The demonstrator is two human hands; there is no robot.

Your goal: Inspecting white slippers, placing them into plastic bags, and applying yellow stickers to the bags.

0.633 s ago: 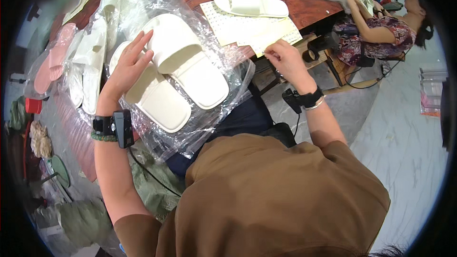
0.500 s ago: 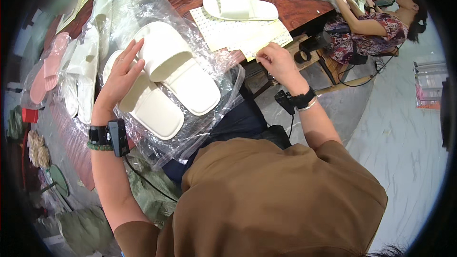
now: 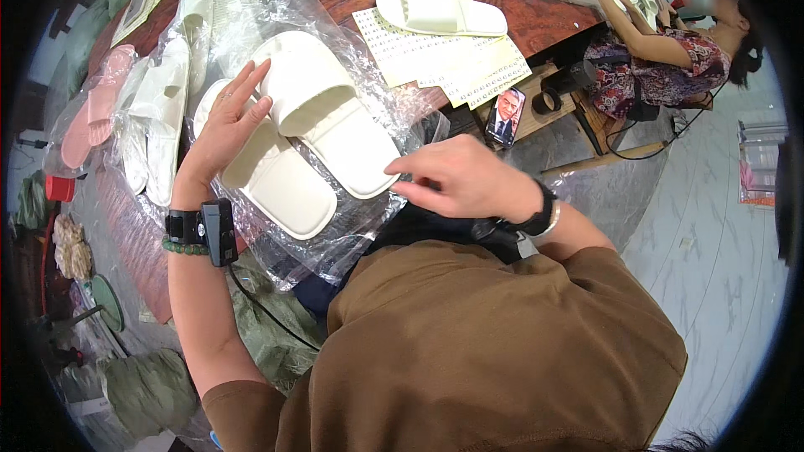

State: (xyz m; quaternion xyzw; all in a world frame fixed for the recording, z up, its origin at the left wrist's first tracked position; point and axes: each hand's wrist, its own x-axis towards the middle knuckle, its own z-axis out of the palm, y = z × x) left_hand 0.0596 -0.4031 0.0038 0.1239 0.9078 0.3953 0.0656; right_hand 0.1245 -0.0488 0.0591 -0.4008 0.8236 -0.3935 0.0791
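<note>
A dark reddish wooden table (image 3: pixel 536 21) fills the upper part of the view — its edge curves down toward a lower wooden shelf (image 3: pixel 557 113). To the right lies a pale marbled tile floor (image 3: pixel 712 251), lit bright and even. Green sacks (image 3: pixel 138 385) and a red cup (image 3: pixel 59 188) sit at the left.

A pair of slide sandals (image 3: pixel 310 138) lies side by side inside a plastic bag (image 3: pixel 352 226) at the near edge of the counter (image 3: pixel 553 21). The left hand (image 3: pixel 222 130) rests flat on the left sandal; the right hand (image 3: pixel 465 184) sits at the right sandal's near end. Sticker sheets (image 3: pixel 444 54) lie on the counter to the far right of the pair, with another slide sandal (image 3: pixel 440 10) behind them. Bagged sandals (image 3: pixel 155 117) lie to the left. A phone (image 3: pixel 505 115) stands below the sheets, on a shelf.
</note>
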